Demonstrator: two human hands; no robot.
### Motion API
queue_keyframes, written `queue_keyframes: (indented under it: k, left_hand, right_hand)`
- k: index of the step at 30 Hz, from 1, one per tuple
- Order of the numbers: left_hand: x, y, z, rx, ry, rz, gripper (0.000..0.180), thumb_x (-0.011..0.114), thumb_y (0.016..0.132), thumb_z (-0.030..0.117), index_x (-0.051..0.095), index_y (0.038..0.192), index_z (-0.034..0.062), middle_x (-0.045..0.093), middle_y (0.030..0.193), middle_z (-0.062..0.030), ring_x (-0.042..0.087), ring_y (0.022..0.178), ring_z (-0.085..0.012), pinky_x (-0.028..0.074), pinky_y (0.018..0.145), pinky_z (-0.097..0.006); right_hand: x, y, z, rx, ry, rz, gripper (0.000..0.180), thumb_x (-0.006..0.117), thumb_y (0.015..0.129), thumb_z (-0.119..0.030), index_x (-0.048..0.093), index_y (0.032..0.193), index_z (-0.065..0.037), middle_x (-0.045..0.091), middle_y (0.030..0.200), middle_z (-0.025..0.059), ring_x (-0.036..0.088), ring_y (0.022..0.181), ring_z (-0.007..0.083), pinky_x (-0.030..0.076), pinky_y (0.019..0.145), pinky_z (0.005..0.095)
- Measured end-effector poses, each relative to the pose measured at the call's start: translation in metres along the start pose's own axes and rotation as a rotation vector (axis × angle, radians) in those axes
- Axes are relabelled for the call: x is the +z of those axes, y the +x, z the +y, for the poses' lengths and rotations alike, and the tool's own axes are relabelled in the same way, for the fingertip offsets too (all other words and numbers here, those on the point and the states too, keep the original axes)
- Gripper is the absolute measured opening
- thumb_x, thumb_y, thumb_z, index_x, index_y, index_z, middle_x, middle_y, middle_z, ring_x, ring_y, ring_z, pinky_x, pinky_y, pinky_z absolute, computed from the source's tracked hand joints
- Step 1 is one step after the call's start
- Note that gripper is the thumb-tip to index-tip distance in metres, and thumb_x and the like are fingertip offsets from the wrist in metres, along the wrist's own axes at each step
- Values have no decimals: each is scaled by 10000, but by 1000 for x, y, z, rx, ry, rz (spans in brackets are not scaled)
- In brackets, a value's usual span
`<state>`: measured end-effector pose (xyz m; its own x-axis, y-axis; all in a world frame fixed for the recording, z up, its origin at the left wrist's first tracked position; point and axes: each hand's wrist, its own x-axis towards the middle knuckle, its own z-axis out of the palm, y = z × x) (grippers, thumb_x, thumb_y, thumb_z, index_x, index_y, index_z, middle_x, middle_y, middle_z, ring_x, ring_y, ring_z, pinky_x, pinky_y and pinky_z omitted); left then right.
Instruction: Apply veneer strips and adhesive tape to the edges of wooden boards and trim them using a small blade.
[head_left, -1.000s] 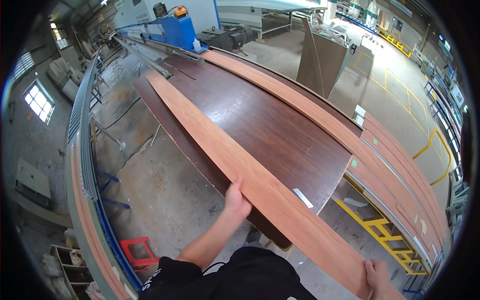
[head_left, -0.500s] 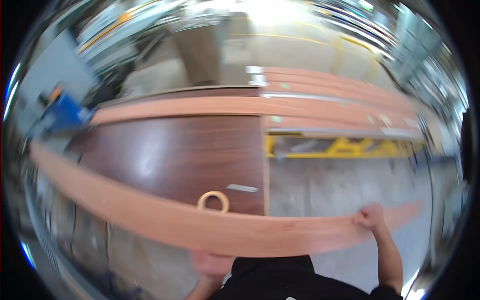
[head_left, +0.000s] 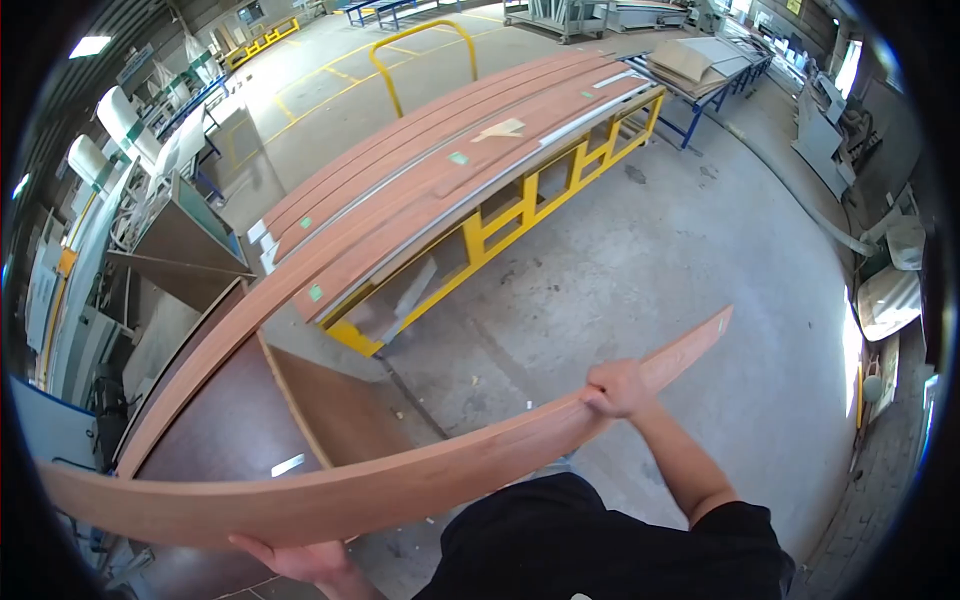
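**Long reddish-brown wooden plank carried in both hands over the workshop floor**

The long reddish-brown wooden plank [head_left: 400,490] runs across the lower part of the view, from the far left up to its free end at the right. The right hand [head_left: 615,388] is wrapped over its upper edge near that end; the left hand [head_left: 290,556] cups it from below, fingers closed under the lower edge.

Just behind the plank stands a dark brown veneered panel stack [head_left: 240,420], with a small white rectangular label [head_left: 287,465] on its top face. Beyond it a yellow steel trolley frame [head_left: 500,215] carries more long reddish boards [head_left: 440,165], dotted with small green square stickers [head_left: 457,158]. Bare grey concrete floor [head_left: 640,260] lies between the trolley and the right hand. A blue-legged bench [head_left: 700,70] stacked with flat sheets stands well behind.
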<state>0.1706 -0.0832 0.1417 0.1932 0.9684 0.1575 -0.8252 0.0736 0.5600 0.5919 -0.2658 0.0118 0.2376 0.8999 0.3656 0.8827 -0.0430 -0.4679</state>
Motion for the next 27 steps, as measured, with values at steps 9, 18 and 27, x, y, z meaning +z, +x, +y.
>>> queue_keyframes:
  k: [9, 18, 27]
  left_hand:
    - [156, 10, -200, -29, 1, -53, 580, 388, 960, 519, 394, 1387, 126, 457, 1374, -54, 434, 1243, -239, 300, 1065, -438]
    - [268, 132, -388, -229, 78, 7, 533, 381, 988, 442, 370, 1392, 94, 430, 1407, -76, 405, 1287, -258, 322, 1075, -432]
    - [372, 262, -659, -666, -94, -6, 621, 361, 967, 503, 335, 1403, 62, 429, 1411, -108, 410, 1290, -279, 289, 1094, -449]
  right_hand:
    - [-83, -93, 143, 119, 5, 297, 428, 685, 711, -436, 513, 515, -96, 515, 513, 80, 538, 470, 278, 431, 446, 384]
    - [-139, -121, 302, 495, -87, 367, 538, 589, 797, -492, 508, 476, -68, 488, 484, 127, 498, 440, 313, 382, 440, 413]
    - [-283, -34, 506, 738, -308, 394, 488, 553, 808, -369, 461, 513, 8, 423, 474, 157, 407, 430, 273, 314, 448, 418]
